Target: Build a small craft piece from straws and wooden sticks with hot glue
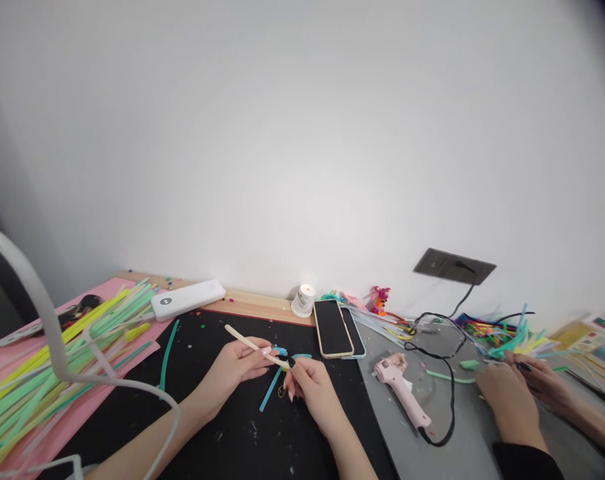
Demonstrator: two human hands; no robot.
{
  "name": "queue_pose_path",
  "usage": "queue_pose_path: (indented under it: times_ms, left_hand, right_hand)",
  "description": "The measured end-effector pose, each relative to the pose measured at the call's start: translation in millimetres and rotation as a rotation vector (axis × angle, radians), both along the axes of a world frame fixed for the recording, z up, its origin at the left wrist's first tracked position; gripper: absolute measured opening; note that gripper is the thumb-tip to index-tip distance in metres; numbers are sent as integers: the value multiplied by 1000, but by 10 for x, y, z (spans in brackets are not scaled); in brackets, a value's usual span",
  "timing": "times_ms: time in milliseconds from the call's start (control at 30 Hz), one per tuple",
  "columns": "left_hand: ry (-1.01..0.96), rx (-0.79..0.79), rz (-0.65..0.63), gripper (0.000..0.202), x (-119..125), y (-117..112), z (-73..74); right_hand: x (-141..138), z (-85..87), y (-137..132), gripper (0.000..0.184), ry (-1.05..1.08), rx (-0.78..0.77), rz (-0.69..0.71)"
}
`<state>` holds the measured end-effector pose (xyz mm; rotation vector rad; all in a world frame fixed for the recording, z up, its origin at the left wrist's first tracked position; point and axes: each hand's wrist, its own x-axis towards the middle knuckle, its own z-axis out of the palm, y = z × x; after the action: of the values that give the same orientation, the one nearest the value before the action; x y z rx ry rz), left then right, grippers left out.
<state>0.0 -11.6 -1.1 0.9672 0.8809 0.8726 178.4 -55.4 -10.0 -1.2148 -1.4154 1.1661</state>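
Observation:
A cream pipe cleaner (235, 334) runs slantwise between my two hands above the black mat. My left hand (238, 363) pinches it near its middle. With thumb and fingertips closed, my right hand (309, 385) grips its lower right end. Behind and below the fingers, a blue pipe cleaner (271, 392) slants down to the left; whether it is held or lies on the mat, I cannot tell. Another short bit of blue shows by the left fingertips. A thin brownish loop (281, 391) is beside the right fingers. On the mat to the left lies a teal pipe cleaner (169, 353).
Many coloured pipe cleaners (107, 327) lie on pink paper at left, near a white power bank (188, 299). A paper cup (303, 301) and two phones (333, 328) stand behind. Right are a pink glue gun (403, 393), its cord, and a co-worker's hands (512, 393). A white cable crosses lower left.

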Motion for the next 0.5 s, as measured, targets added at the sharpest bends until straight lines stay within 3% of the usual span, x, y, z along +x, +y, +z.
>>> queue_pose_path:
  times_ms: [200,500]
  left_hand:
    - [49,22,34,43,19,37,-23]
    - [33,94,-122,41,32,2,-83]
  right_hand:
    - [-33,8,-13,42,-38,4,17]
    - [-87,35,-34,44,-87,23,84]
